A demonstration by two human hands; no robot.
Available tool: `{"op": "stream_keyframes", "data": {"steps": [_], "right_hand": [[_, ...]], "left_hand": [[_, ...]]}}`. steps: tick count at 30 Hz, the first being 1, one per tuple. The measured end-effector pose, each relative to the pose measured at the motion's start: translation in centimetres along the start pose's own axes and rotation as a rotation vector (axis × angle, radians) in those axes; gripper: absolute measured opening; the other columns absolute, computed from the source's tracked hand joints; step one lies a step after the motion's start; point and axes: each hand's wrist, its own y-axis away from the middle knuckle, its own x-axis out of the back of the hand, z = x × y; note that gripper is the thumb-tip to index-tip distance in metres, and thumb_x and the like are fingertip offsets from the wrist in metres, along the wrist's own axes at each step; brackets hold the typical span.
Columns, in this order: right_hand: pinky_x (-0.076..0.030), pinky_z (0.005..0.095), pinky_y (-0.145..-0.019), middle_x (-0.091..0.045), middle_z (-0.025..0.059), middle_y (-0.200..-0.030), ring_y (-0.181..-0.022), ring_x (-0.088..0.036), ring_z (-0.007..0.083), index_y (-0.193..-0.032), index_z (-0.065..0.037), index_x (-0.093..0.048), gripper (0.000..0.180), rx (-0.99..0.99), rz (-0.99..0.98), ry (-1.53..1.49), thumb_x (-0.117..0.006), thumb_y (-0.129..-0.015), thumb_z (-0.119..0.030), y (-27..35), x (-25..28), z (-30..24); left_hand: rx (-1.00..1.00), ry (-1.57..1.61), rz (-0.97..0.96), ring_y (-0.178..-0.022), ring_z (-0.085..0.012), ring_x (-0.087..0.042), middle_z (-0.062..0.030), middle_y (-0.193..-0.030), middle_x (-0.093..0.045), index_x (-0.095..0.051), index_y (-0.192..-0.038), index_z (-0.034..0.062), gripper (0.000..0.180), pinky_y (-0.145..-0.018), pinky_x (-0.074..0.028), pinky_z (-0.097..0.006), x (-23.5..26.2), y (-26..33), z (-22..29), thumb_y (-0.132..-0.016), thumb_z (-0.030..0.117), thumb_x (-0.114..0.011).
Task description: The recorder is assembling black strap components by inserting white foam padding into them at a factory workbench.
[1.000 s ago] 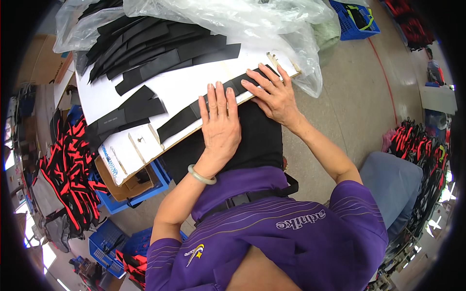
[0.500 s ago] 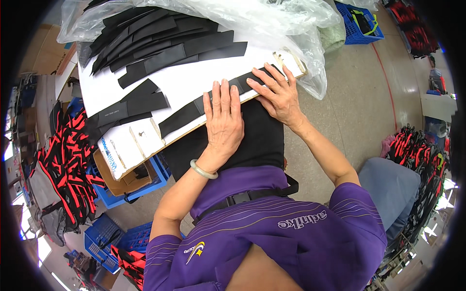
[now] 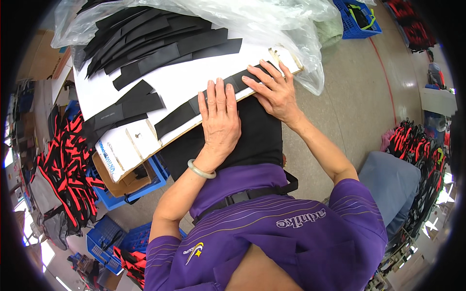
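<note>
A long black fabric strip (image 3: 176,119) lies along the near edge of a white board (image 3: 189,80). My left hand (image 3: 221,121) rests flat across the middle of this strip, fingers stretched out, with a pale bangle on the wrist. Toward the strip's right end, my right hand (image 3: 277,94) presses with spread fingers, its thumb at the board's edge. Neither hand grips anything. Left of the strip, a few more black strips (image 3: 124,110) lie crossed over each other. Farther back, a large fanned pile of black strips (image 3: 160,41) covers the board.
Clear plastic sheeting (image 3: 272,24) drapes over the board's far side. Below its left end stand a cardboard box (image 3: 119,186) and a blue crate (image 3: 158,182). Black-and-red pieces (image 3: 65,165) are heaped at left. Another blue crate (image 3: 352,29) sits on the floor at far right.
The board and everything on it appear slightly farther left in the picture. Both hands keep their flat placement on the strip, with hardly any shift along it.
</note>
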Motion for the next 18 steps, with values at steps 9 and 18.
{"op": "stream_keyframes", "data": {"steps": [9,18], "right_hand": [[-0.022,0.0437,-0.113,-0.057,-0.0089,-0.132,-0.129,-0.045,0.0164,-0.122,-0.031,-0.064,0.041,-0.016,0.013,-0.013,-0.070,-0.082,-0.021,0.02,-0.14,-0.09],[-0.022,0.0433,-0.113,-0.057,-0.0075,-0.133,-0.129,-0.046,0.0185,-0.121,-0.029,-0.065,0.043,-0.024,0.012,-0.016,-0.070,-0.080,-0.016,-0.11,-0.20,-0.28]], "left_hand": [[-0.015,-0.007,0.009,-0.141,-0.0423,-0.026,-0.0261,-0.150,-0.028,-0.034,-0.140,-0.0061,0.078,-0.113,-0.018,-0.056,-0.13,0.10,-0.17,-0.071,0.005,-0.068],[-0.003,-0.012,-0.007,-0.140,-0.0420,-0.026,-0.0260,-0.149,-0.029,-0.039,-0.142,0.0045,0.075,-0.113,-0.019,-0.056,-0.01,0.15,-0.24,-0.074,0.007,-0.068]]}}
